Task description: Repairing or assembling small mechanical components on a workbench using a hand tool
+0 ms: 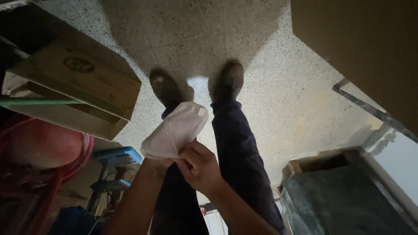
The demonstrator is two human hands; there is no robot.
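Two hands meet low in the middle of my frame, and I read the rest across from the left edge. At lower left I see a red rounded thing [41, 146] with red cord looped about it, and above it, at upper left, a brown cardboard box [82, 80] with a green strip [39, 102] running under its lower edge. Just right of the red thing stands a small blue stand [118, 156], dim and hard to make out. Then comes the left hand [159, 163], mostly hidden inside a white glove [174, 130] that sits half on, its loose end pointing up and right. The right hand [198, 167] is touching it, fingers pinched shut on the glove's cuff at the left wrist. Behind both I see dark trousers [237, 152] and two shoes [228, 80] on a speckled floor [187, 30]. At lower right stands a dark open-topped bin [344, 200].
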